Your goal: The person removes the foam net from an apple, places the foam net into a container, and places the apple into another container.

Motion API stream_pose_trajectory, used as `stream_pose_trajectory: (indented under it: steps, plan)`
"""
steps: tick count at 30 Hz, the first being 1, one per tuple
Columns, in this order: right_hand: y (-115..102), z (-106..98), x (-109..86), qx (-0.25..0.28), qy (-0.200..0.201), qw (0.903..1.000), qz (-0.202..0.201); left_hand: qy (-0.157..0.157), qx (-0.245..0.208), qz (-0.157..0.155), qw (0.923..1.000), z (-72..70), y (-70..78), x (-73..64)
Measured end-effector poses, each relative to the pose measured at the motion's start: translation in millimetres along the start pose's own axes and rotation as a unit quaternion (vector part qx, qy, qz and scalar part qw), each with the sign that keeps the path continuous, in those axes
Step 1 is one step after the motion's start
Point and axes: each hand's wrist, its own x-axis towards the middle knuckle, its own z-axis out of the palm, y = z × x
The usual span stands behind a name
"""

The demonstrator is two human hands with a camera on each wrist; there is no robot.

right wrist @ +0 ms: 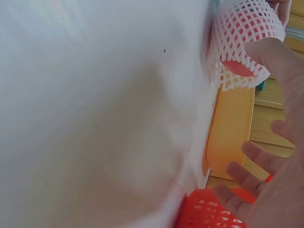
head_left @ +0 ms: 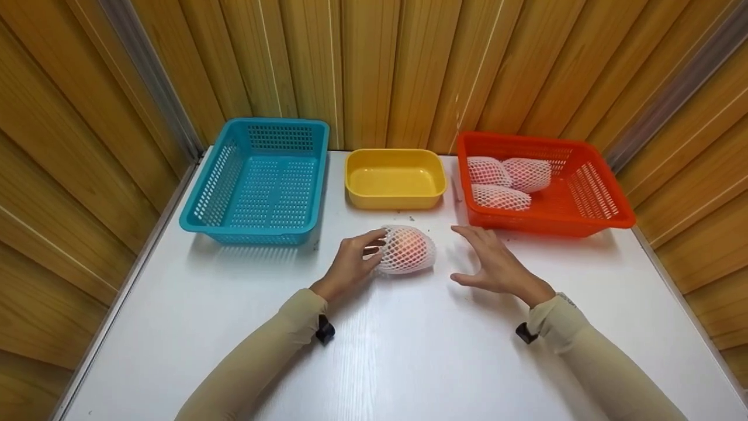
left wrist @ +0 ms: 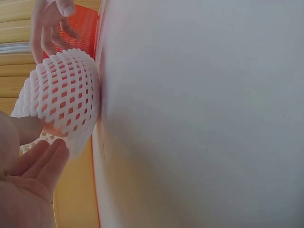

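Left hand (head_left: 349, 261) grips netted fruit (head_left: 408, 250); right hand (head_left: 497, 264) spreads beside it.

I see pinkish red through the white diamond mesh of the net (head_left: 429, 255) round my fruit (head_left: 407, 244), and the same on three netted fruits (head_left: 527, 174). The teal basket (head_left: 260, 232) and the orange-red basket (head_left: 543, 224) carry rows of small holes; the tub (head_left: 396, 201) is plain yellow. My desk (head_left: 374, 368) is white, the walls (head_left: 371, 70) honey-brown wood grain, my sleeves (head_left: 257, 351) pale beige.
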Motion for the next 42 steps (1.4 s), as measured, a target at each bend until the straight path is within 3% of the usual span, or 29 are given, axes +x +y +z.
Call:
stream_pose_trajectory:
  steps: [8,17,27,35,42]
  plan:
    - [5,-3,-6.0,-0.008,0.008,0.9999,0.0,-0.025,0.004,0.024,0.9994,6.3,3.4,4.3]
    - [11,-2,-14.0,-0.009,0.006,0.9999,0.013,-0.043,0.055,0.032,0.997,13.3,2.8,14.7]
    - [13,0,-18.6,-0.001,0.01,0.9999,0.01,-0.066,0.056,0.041,0.9955,19.0,-0.4,21.8]
    - [15,1,-20.5,-0.002,0.017,0.9999,-0.001,-0.062,0.073,0.059,0.9936,20.6,-1.5,23.7]
    - [15,0,-22.1,-0.009,0.022,0.9995,-0.02,-0.064,0.068,0.033,0.9951,21.8,-0.6,25.1]
